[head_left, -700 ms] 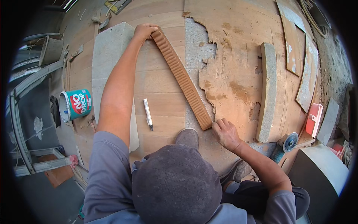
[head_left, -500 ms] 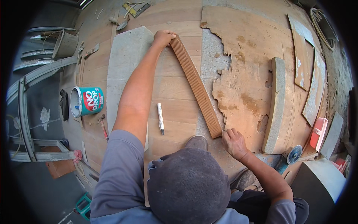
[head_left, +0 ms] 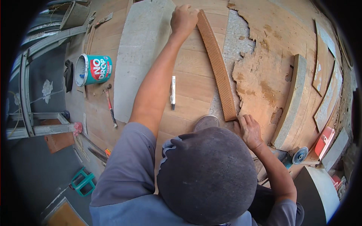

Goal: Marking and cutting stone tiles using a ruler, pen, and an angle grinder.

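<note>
A long brown strip [head_left: 218, 69] with diagonal ridges on its upper face slants across the floor, its near end toward the right. At its far end, my left hand [head_left: 184, 20] is closed with the fingers against the edge. The near end has my right hand [head_left: 249, 131] at its corner, fingers bent and thumb tucked close; exact finger contact is partly hidden. Between my left forearm and the strip lies a white marker [head_left: 173, 90] with a dark tip. A pale grey slab [head_left: 137, 56] lies left of my left forearm.
Broken-edged plywood [head_left: 264, 67] spreads right of the strip, bearing a narrow grey strip [head_left: 292, 101]. An angle grinder [head_left: 298, 156] lies by my right forearm. To the left are a teal bucket [head_left: 98, 69], a hammer [head_left: 110, 105], a metal frame [head_left: 25, 94] and a green stool [head_left: 83, 181].
The whole view has shifted, so floor objects appear higher and mostly farther right. Both hands stay at the ends of the brown strip, which keeps about the same place beside the marker.
</note>
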`<state>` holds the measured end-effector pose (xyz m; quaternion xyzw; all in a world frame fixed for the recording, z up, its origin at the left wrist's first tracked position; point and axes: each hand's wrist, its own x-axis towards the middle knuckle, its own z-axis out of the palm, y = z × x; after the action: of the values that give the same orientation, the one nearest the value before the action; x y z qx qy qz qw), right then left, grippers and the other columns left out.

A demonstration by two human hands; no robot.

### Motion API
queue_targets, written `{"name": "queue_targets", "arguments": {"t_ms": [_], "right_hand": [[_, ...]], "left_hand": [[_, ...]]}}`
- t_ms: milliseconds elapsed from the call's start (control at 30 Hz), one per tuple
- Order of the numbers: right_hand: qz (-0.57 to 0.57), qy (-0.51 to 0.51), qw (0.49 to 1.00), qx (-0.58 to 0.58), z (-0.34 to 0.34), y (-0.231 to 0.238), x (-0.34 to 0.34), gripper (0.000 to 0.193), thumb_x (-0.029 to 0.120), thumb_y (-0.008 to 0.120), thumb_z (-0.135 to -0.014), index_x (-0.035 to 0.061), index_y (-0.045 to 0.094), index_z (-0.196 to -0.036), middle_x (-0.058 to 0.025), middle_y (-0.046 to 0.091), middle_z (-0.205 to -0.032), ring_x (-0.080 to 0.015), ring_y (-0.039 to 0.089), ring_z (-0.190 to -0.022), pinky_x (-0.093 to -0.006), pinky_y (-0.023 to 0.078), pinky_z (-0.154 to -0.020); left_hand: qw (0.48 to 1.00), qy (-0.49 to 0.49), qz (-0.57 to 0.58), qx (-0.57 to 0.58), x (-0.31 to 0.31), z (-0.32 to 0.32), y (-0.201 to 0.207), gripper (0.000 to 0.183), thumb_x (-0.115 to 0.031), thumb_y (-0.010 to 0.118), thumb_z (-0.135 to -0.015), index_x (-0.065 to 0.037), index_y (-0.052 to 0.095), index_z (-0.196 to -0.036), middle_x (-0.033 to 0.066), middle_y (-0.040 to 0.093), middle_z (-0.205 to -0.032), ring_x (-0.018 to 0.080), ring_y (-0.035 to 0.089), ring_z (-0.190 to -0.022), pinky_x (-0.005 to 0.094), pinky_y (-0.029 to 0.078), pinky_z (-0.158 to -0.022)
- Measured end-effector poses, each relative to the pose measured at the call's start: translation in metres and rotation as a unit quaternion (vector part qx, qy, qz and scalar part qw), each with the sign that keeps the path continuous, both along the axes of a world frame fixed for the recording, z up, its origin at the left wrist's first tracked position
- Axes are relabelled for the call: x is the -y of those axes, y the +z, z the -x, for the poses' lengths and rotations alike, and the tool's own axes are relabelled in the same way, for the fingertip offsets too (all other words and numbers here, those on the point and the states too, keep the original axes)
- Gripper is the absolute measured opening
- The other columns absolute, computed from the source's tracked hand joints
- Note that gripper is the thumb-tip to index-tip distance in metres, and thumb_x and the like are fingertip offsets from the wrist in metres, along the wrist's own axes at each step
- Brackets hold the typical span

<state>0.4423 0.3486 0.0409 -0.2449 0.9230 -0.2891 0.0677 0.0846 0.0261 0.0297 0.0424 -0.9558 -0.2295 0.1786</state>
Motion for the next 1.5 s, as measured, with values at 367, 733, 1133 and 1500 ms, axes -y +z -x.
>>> {"name": "queue_targets", "arguments": {"t_ms": [367,733,1133,1500], "right_hand": [[0.038,-0.053,0.998,-0.001,0.046,0.039,0.042,0.015,0.011,0.077,-0.091,0.0043,0.067,-0.099,-0.0133,0.066,-0.089,-0.0333,0.068,-0.081,-0.0441,0.055,-0.068],[0.148,-0.099,0.919,0.353,0.084,0.069,0.104,0.041,0.037,0.076,-0.098,-0.0032,0.072,-0.104,-0.0085,0.063,-0.075,-0.0209,0.064,-0.065,-0.039,0.053,-0.061],[0.337,-0.341,0.732,0.484,0.118,0.079,0.057,0.039,0.041,0.072,-0.102,0.0021,0.074,-0.103,-0.0001,0.062,-0.072,-0.0061,0.052,-0.058,-0.0219,0.037,-0.052],[0.036,-0.109,0.824,0.555,0.088,0.051,0.182,0.056,0.052,0.078,-0.094,0.0007,0.069,-0.075,-0.0053,0.061,-0.059,-0.0129,0.054,-0.045,-0.0297,0.037,-0.042]], "left_hand": [[0.967,0.116,0.067,0.215,0.036,-0.321,0.038,0.044,-0.027,0.078,-0.093,0.001,0.063,-0.123,0.0226,0.068,-0.109,0.0413,0.066,-0.111,0.0511,0.054,-0.094],[0.929,-0.109,-0.273,0.224,0.0,-0.322,0.059,0.022,-0.013,0.072,-0.097,0.002,0.069,-0.112,0.0182,0.07,-0.105,0.035,0.068,-0.098,0.0442,0.053,-0.081],[0.878,-0.169,-0.345,0.286,-0.058,-0.31,0.069,0.037,-0.036,0.078,-0.096,0.0,0.074,-0.103,0.0197,0.07,-0.091,0.0388,0.069,-0.086,0.0478,0.052,-0.074],[0.868,0.36,-0.107,0.325,0.126,-0.628,0.054,0.03,-0.03,0.066,-0.104,0.0,0.066,-0.101,0.0217,0.065,-0.097,0.0376,0.063,-0.095,0.0465,0.05,-0.087]]}}
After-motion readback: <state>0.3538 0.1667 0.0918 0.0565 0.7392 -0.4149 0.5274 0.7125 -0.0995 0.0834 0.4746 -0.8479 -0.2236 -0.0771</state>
